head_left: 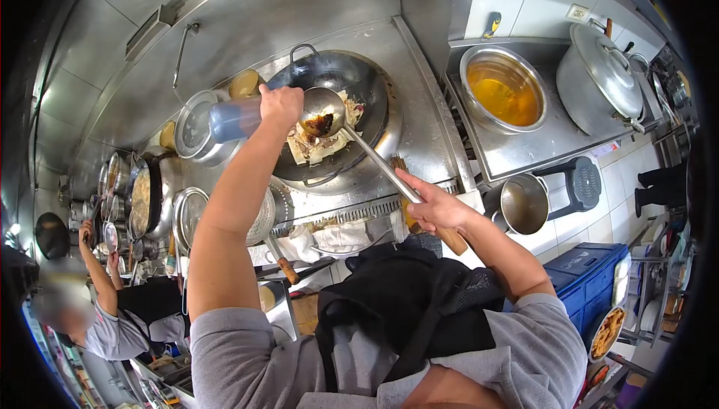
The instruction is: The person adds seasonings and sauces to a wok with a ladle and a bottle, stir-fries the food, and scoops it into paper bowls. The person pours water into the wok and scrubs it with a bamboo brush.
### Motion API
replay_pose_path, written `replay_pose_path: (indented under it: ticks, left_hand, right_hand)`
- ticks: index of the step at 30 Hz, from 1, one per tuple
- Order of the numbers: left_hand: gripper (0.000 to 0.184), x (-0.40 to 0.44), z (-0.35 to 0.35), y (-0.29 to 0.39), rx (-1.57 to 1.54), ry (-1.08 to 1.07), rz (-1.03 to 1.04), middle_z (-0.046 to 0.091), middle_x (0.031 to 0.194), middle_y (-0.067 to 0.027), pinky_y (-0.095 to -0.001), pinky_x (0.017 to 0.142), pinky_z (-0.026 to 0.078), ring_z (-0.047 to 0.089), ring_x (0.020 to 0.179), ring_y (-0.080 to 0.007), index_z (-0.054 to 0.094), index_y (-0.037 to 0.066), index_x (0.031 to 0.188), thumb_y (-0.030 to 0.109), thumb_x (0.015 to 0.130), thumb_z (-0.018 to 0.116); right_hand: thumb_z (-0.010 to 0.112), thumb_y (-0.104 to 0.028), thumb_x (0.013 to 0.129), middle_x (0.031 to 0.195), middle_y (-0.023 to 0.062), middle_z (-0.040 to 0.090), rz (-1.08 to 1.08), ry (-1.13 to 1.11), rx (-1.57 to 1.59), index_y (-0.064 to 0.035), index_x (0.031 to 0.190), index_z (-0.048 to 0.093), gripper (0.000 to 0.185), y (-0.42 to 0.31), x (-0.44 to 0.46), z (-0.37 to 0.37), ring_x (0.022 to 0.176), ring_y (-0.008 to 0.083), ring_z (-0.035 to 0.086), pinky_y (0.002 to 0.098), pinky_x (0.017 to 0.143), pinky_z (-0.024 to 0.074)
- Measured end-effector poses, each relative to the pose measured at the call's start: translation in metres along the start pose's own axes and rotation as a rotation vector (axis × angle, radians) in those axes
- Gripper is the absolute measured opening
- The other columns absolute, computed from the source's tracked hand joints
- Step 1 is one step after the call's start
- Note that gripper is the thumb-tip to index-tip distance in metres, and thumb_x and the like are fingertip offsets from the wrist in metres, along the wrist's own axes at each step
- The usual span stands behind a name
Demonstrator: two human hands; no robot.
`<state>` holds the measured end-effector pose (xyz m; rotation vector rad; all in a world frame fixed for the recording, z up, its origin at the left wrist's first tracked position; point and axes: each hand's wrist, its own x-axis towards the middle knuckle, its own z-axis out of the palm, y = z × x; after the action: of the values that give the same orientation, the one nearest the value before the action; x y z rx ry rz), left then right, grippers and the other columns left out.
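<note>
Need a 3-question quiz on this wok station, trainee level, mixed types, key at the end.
1. Which hand holds the ladle?
2. True or false: the big pot next to the steel bowl of orange liquid has a lid on it.
3. What is in the ladle's round end, above the wok?
A) a dark substance
B) white rice
C) nothing

Key:
1. The right hand; the left hand holds a bluish container.
2. True.
3. A.
</note>
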<state>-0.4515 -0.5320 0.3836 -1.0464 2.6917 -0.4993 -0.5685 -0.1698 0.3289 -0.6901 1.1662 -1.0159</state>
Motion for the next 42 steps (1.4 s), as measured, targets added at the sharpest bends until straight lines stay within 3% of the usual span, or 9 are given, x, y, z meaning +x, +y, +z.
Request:
replay_pose_path:
  ticks: [9, 23, 28, 31, 33, 35, 38, 41, 42]
  left_hand:
    - [0.021, -0.023, -0.070, -0.044, 0.094, 0.135, -0.038, 0.074, 0.096, -0.0073, -0.0469, 0.088, 0.038, 0.071, 0.091, -0.0245, 0.073, 0.016, 0.094, 0.013, 0.089, 0.053]
    - [0.022, -0.021, -0.035, -0.039, 0.118, 0.075, -0.014, 0.073, 0.089, -0.0084, -0.0475, 0.091, 0.036, 0.071, 0.086, -0.0255, 0.074, 0.017, 0.091, 0.011, 0.087, 0.053]
    - [0.022, -0.042, -0.040, -0.061, -0.082, 0.209, -0.156, 0.073, 0.094, -0.0126, -0.0489, 0.093, 0.038, 0.070, 0.088, -0.0288, 0.073, 0.014, 0.098, 0.026, 0.088, 0.058]
    - [0.022, -0.083, -0.026, -0.082, -0.464, 0.454, -0.396, 0.073, 0.092, -0.0133, -0.0499, 0.091, 0.042, 0.070, 0.090, -0.0298, 0.073, 0.012, 0.098, 0.028, 0.088, 0.063]
    - [0.023, -0.108, 0.026, -0.122, -0.814, 0.605, -0.423, 0.072, 0.089, -0.0138, -0.0434, 0.080, 0.050, 0.069, 0.082, -0.0272, 0.071, 0.011, 0.101, 0.028, 0.086, 0.069]
    - [0.019, -0.164, 0.050, -0.141, -0.914, 0.597, -0.517, 0.071, 0.083, -0.0106, -0.0341, 0.068, 0.052, 0.066, 0.073, -0.0189, 0.070, 0.006, 0.100, 0.019, 0.085, 0.072]
    - [0.018, -0.254, 0.113, -0.174, -1.109, 0.646, -0.662, 0.068, 0.080, -0.0065, -0.0292, 0.066, 0.050, 0.061, 0.071, -0.0124, 0.067, 0.000, 0.098, 0.012, 0.085, 0.072]
    - [0.017, -0.350, 0.188, -0.197, -1.051, 0.696, -0.816, 0.068, 0.080, -0.0058, -0.0274, 0.066, 0.050, 0.061, 0.071, -0.0114, 0.067, -0.002, 0.097, 0.010, 0.086, 0.071]
    - [0.017, -0.379, 0.199, -0.195, -1.068, 0.708, -0.894, 0.067, 0.081, -0.0056, -0.0269, 0.066, 0.049, 0.060, 0.071, -0.0114, 0.066, -0.002, 0.097, 0.010, 0.086, 0.071]
  right_hand:
    - [0.046, 0.004, 0.092, 0.071, 0.0011, 0.045, -0.025, 0.013, -0.084, -0.0236, 0.159, 0.011, 0.080, -0.003, 0.025, -0.007, 0.049, 0.0094, 0.043, 0.0257, 0.047, 0.0404]
    - [0.048, 0.002, 0.093, 0.071, 0.0014, 0.046, -0.019, -0.098, 0.046, -0.0188, 0.159, 0.010, 0.079, -0.021, 0.015, -0.003, 0.050, 0.0091, 0.043, 0.0236, 0.047, 0.0386]
    - [0.049, 0.001, 0.092, 0.070, 0.0015, 0.046, -0.031, -0.082, -0.035, -0.0179, 0.159, 0.010, 0.080, -0.024, 0.016, -0.010, 0.049, 0.0095, 0.043, 0.0241, 0.047, 0.0391]
    - [0.050, -0.001, 0.091, 0.072, 0.0047, 0.051, -0.031, -0.053, -0.159, -0.0218, 0.159, 0.011, 0.081, -0.032, 0.022, -0.010, 0.049, 0.0115, 0.046, 0.0269, 0.048, 0.0426]
    - [0.051, -0.002, 0.090, 0.076, 0.0089, 0.055, -0.070, 0.082, -0.620, -0.0271, 0.158, 0.012, 0.082, -0.050, 0.018, -0.003, 0.048, 0.0119, 0.046, 0.0300, 0.049, 0.0457]
    - [0.052, -0.005, 0.091, 0.090, 0.0203, 0.064, -0.027, 0.081, -0.773, -0.0309, 0.157, 0.012, 0.082, -0.054, 0.024, -0.013, 0.057, 0.0250, 0.061, 0.0398, 0.061, 0.0529]
    - [0.054, -0.012, 0.093, 0.120, 0.0334, 0.059, -0.304, 0.137, -1.070, -0.0299, 0.156, 0.012, 0.078, -0.059, 0.030, -0.029, 0.108, 0.0493, 0.058, 0.0505, 0.095, 0.0454]
    - [0.053, -0.011, 0.093, 0.119, 0.0321, 0.060, -0.232, 0.148, -1.076, -0.0308, 0.156, 0.013, 0.078, -0.104, 0.013, -0.014, 0.108, 0.0493, 0.058, 0.0515, 0.094, 0.0452]
    - [0.053, -0.006, 0.093, 0.121, 0.0258, 0.062, -0.515, 0.194, -1.156, -0.0319, 0.156, 0.015, 0.079, -0.096, 0.021, -0.025, 0.088, 0.0410, 0.067, 0.0475, 0.080, 0.0517]
